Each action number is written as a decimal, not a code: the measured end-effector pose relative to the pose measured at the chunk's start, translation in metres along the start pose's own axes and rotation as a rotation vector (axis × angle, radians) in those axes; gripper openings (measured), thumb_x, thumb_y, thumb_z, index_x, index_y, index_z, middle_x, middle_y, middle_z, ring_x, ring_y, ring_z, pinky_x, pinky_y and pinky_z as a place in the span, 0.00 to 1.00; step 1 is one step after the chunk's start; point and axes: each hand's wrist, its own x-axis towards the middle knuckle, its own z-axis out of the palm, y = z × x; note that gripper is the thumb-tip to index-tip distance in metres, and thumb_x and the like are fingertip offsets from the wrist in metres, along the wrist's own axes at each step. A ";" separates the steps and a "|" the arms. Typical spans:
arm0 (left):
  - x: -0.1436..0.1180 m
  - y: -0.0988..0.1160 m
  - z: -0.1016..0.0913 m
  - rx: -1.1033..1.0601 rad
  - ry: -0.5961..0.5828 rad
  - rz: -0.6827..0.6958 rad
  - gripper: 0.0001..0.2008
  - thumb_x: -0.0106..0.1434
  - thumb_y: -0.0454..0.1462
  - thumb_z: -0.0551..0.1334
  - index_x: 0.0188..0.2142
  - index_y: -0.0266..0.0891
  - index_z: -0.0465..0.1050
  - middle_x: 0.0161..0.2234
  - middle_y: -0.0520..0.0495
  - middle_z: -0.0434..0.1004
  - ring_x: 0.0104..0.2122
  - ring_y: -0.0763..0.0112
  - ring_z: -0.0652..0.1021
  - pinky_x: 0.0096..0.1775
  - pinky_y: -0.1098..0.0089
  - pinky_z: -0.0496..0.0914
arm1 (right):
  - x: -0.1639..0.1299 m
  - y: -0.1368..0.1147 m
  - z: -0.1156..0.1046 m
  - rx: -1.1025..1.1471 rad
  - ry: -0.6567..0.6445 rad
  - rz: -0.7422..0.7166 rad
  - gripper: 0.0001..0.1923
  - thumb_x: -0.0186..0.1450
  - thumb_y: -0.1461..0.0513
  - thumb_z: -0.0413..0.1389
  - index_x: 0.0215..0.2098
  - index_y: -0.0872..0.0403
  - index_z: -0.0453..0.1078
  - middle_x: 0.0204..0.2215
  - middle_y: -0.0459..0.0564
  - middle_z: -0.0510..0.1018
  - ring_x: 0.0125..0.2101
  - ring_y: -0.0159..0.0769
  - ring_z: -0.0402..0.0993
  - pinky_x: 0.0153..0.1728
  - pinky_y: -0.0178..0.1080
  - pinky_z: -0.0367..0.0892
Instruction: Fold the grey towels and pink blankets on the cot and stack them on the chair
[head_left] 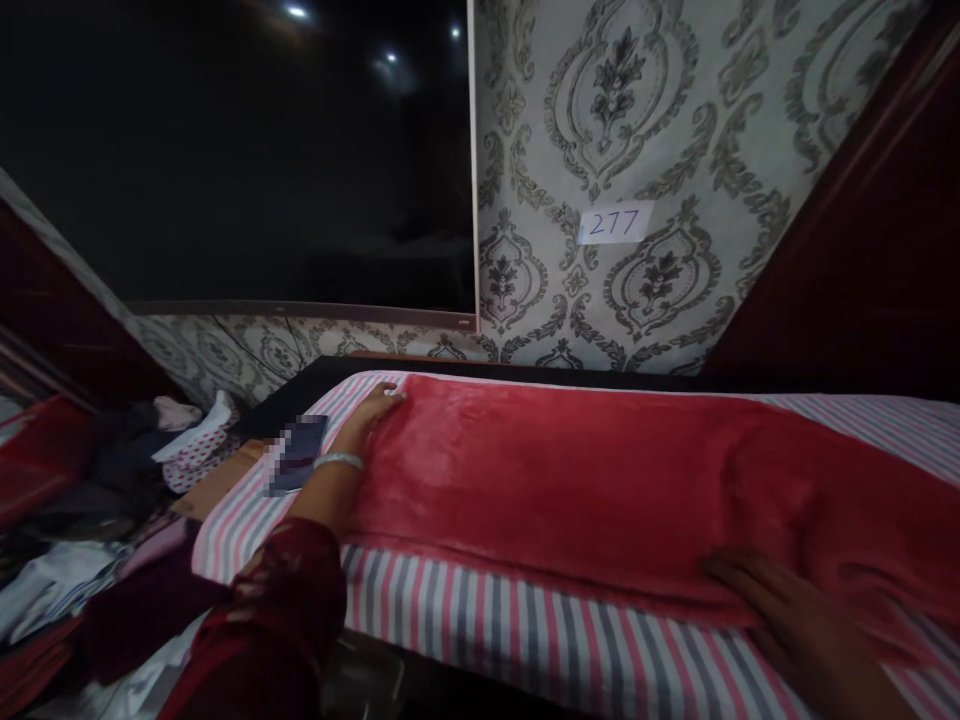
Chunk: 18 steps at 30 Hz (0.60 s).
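Left hand [371, 410] flat at red blanket's [600, 480] far corner, right hand [795, 610] spread on near edge; plush, smooth, striped sheet [480, 620] beneath

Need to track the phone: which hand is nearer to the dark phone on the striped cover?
Left. The left hand rests on the red blanket's corner, just beside the phone. The right hand presses the blanket's near edge, far across.

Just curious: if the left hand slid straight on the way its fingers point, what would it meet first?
Probably the far edge of the striped surface, then the dark ledge before the patterned wall; depth is unclear. The left hand rests flat on the red blanket.
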 end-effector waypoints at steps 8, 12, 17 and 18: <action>0.033 0.012 0.041 0.193 -0.030 0.258 0.16 0.59 0.31 0.61 0.46 0.42 0.74 0.37 0.49 0.80 0.39 0.65 0.80 0.45 0.68 0.74 | 0.018 -0.017 -0.014 0.025 -0.060 0.058 0.25 0.60 0.69 0.49 0.52 0.50 0.76 0.46 0.54 0.80 0.44 0.43 0.78 0.41 0.43 0.74; 0.033 0.013 0.048 0.417 0.067 0.343 0.12 0.61 0.32 0.59 0.42 0.40 0.78 0.51 0.37 0.75 0.51 0.51 0.77 0.55 0.57 0.68 | 0.024 -0.018 -0.017 0.009 -0.024 0.060 0.24 0.61 0.69 0.49 0.50 0.51 0.77 0.44 0.54 0.81 0.43 0.42 0.77 0.41 0.42 0.73; 0.044 0.039 0.019 0.801 0.161 0.413 0.17 0.67 0.35 0.55 0.53 0.37 0.74 0.55 0.32 0.70 0.50 0.47 0.78 0.53 0.51 0.69 | 0.045 -0.029 -0.029 0.010 0.027 0.070 0.24 0.63 0.70 0.48 0.52 0.53 0.76 0.44 0.54 0.81 0.44 0.42 0.76 0.42 0.42 0.73; 0.048 0.044 0.013 0.805 0.157 0.417 0.17 0.67 0.34 0.55 0.53 0.36 0.73 0.56 0.33 0.70 0.50 0.48 0.78 0.54 0.52 0.69 | 0.050 -0.032 -0.030 0.015 0.027 0.070 0.24 0.63 0.70 0.48 0.52 0.53 0.76 0.44 0.54 0.81 0.44 0.42 0.76 0.43 0.42 0.72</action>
